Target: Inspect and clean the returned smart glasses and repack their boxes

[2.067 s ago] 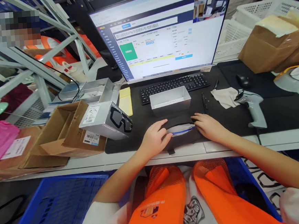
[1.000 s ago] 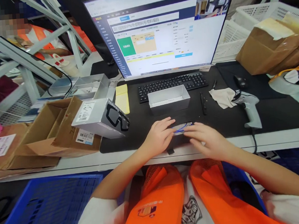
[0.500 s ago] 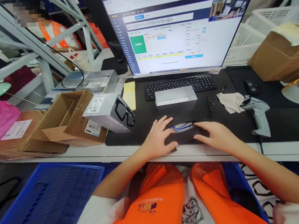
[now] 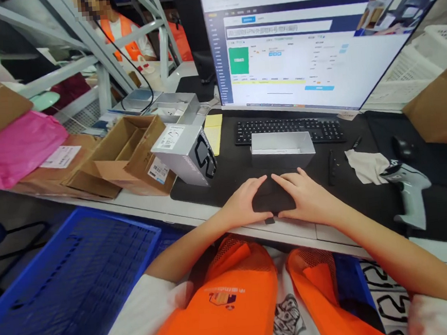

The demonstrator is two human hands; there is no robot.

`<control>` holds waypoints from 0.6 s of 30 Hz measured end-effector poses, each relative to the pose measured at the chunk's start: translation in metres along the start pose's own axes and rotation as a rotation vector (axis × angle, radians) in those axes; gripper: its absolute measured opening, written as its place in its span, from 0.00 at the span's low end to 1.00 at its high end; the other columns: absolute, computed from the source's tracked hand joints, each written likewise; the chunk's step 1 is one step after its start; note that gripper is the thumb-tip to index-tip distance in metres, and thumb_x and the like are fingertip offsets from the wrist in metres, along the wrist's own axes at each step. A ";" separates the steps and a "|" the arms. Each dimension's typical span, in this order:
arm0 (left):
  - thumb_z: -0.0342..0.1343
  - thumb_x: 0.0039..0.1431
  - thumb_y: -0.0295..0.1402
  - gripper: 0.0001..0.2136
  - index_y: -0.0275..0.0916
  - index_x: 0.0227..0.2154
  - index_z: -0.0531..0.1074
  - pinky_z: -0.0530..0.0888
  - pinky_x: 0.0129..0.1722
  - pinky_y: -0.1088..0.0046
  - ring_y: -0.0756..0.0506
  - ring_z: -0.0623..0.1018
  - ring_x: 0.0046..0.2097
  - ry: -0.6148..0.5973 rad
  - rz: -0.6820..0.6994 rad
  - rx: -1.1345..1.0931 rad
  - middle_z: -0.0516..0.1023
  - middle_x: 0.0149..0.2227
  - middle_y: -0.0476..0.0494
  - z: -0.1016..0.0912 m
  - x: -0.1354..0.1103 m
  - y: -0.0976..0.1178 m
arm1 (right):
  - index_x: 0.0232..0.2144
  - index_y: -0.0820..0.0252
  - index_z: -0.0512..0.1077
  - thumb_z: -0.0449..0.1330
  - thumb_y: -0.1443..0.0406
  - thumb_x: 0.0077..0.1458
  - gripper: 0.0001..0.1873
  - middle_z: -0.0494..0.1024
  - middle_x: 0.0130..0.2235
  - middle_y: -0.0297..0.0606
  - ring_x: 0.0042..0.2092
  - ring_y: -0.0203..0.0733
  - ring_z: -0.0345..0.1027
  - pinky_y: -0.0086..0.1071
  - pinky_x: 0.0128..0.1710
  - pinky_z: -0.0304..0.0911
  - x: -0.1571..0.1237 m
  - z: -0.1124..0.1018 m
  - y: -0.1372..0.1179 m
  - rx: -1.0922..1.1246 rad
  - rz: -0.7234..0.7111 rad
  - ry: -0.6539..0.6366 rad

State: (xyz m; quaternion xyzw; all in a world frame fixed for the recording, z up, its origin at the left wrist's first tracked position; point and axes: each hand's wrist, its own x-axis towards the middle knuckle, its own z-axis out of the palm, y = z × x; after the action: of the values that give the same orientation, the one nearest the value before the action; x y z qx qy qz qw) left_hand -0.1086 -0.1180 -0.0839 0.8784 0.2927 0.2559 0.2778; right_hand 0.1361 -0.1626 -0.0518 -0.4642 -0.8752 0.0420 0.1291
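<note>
Between my hands on the desk mat lies a black case (image 4: 273, 198), its top dark and closed over. My left hand (image 4: 245, 203) grips its left end, with the thumb along the front and the fingers at the back. My right hand (image 4: 305, 197) holds the right end in the same way, fingertips almost meeting the left ones. Just behind stands an open, light grey box (image 4: 283, 157), with a white inside. To the left, a grey and white carton (image 4: 186, 155) with a black goggle-like picture is tilted against a brown cardboard box (image 4: 134, 167).
A monitor (image 4: 288, 64) and keyboard (image 4: 290, 131) stand at the back. On the right are a barcode scanner (image 4: 411, 194), a cloth (image 4: 367, 166), a black pen-like item (image 4: 331, 168) and a mouse (image 4: 403, 146). A blue crate (image 4: 81, 282) sits below left; a co-worker (image 4: 122, 33) is beyond the frame.
The grey inside and blue cord of the black case no longer show; its top is now dark. Both hands have come closer together around it. The view has swung left.
</note>
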 end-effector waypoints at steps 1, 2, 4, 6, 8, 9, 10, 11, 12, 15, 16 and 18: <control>0.72 0.50 0.44 0.47 0.43 0.69 0.54 0.72 0.65 0.52 0.34 0.72 0.63 0.010 0.017 -0.023 0.69 0.63 0.33 0.000 0.000 0.000 | 0.71 0.63 0.54 0.71 0.52 0.52 0.52 0.71 0.58 0.57 0.59 0.62 0.66 0.66 0.64 0.57 0.001 -0.002 -0.001 -0.008 -0.004 -0.009; 0.71 0.50 0.45 0.46 0.43 0.69 0.56 0.71 0.65 0.52 0.34 0.72 0.63 0.033 0.047 -0.046 0.69 0.63 0.33 -0.001 0.001 0.000 | 0.70 0.65 0.56 0.71 0.52 0.52 0.51 0.71 0.58 0.57 0.58 0.62 0.67 0.63 0.62 0.60 0.002 -0.005 -0.003 -0.015 -0.010 -0.019; 0.68 0.54 0.50 0.42 0.41 0.68 0.58 0.70 0.66 0.54 0.34 0.71 0.64 0.104 0.105 -0.108 0.68 0.63 0.32 -0.003 0.001 -0.002 | 0.68 0.65 0.60 0.70 0.52 0.53 0.47 0.71 0.58 0.56 0.56 0.61 0.69 0.56 0.58 0.67 0.001 -0.012 -0.003 -0.009 -0.015 -0.021; 0.60 0.62 0.50 0.34 0.39 0.65 0.62 0.74 0.62 0.58 0.37 0.72 0.63 0.176 0.107 -0.183 0.69 0.62 0.31 -0.006 0.000 -0.005 | 0.68 0.62 0.60 0.69 0.52 0.54 0.46 0.71 0.58 0.54 0.56 0.60 0.69 0.52 0.57 0.69 -0.005 -0.021 0.001 0.026 0.004 0.018; 0.54 0.68 0.45 0.23 0.37 0.59 0.70 0.77 0.54 0.63 0.40 0.77 0.56 0.206 0.048 -0.218 0.75 0.56 0.33 -0.008 -0.002 -0.009 | 0.70 0.59 0.57 0.68 0.51 0.55 0.46 0.70 0.60 0.53 0.58 0.60 0.69 0.51 0.57 0.69 -0.014 -0.028 0.007 0.062 0.040 0.083; 0.52 0.69 0.43 0.18 0.37 0.54 0.73 0.78 0.50 0.65 0.42 0.79 0.52 0.205 0.011 -0.214 0.78 0.51 0.35 -0.008 -0.003 -0.011 | 0.70 0.58 0.56 0.67 0.51 0.56 0.46 0.69 0.60 0.53 0.58 0.60 0.68 0.51 0.57 0.69 -0.019 -0.030 0.010 0.073 0.053 0.112; 0.53 0.69 0.41 0.16 0.38 0.50 0.76 0.78 0.47 0.66 0.44 0.80 0.47 0.198 -0.020 -0.199 0.80 0.47 0.38 -0.008 -0.003 -0.012 | 0.71 0.57 0.55 0.66 0.50 0.57 0.46 0.69 0.60 0.53 0.58 0.60 0.68 0.51 0.57 0.69 -0.024 -0.032 0.013 0.077 0.061 0.133; 0.53 0.68 0.40 0.14 0.38 0.47 0.77 0.78 0.46 0.67 0.44 0.81 0.44 0.191 -0.036 -0.178 0.81 0.44 0.40 -0.007 -0.003 -0.013 | 0.71 0.57 0.55 0.66 0.50 0.57 0.46 0.68 0.60 0.53 0.58 0.60 0.68 0.51 0.57 0.69 -0.028 -0.033 0.015 0.074 0.064 0.146; 0.53 0.68 0.39 0.13 0.38 0.46 0.78 0.78 0.45 0.67 0.45 0.81 0.42 0.189 -0.039 -0.154 0.82 0.42 0.41 -0.006 -0.002 -0.013 | 0.71 0.57 0.56 0.65 0.50 0.57 0.45 0.68 0.60 0.53 0.58 0.60 0.68 0.51 0.57 0.69 -0.030 -0.034 0.017 0.067 0.066 0.154; 0.53 0.67 0.37 0.12 0.38 0.45 0.78 0.76 0.42 0.69 0.46 0.80 0.39 0.190 -0.022 -0.080 0.82 0.40 0.42 -0.004 0.001 -0.010 | 0.71 0.57 0.56 0.65 0.50 0.58 0.45 0.69 0.60 0.52 0.57 0.59 0.69 0.51 0.57 0.69 -0.034 -0.032 0.019 0.038 0.062 0.141; 0.53 0.67 0.36 0.11 0.38 0.43 0.78 0.75 0.41 0.69 0.46 0.80 0.39 0.184 -0.024 -0.066 0.82 0.38 0.43 -0.004 0.003 -0.009 | 0.71 0.56 0.55 0.66 0.50 0.57 0.45 0.69 0.60 0.52 0.57 0.59 0.69 0.52 0.57 0.69 -0.033 -0.031 0.020 0.024 0.062 0.128; 0.53 0.66 0.36 0.10 0.38 0.37 0.78 0.73 0.38 0.70 0.47 0.78 0.36 0.163 -0.059 -0.047 0.80 0.35 0.44 -0.007 0.006 -0.009 | 0.71 0.56 0.55 0.67 0.51 0.57 0.46 0.69 0.59 0.52 0.57 0.60 0.69 0.52 0.57 0.69 -0.032 -0.029 0.020 -0.020 0.059 0.100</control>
State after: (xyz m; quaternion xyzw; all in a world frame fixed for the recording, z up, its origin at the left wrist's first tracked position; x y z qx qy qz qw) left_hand -0.1124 -0.1058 -0.0829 0.8389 0.3338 0.3252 0.2811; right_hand 0.1771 -0.1791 -0.0334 -0.4924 -0.8541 0.0139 0.1667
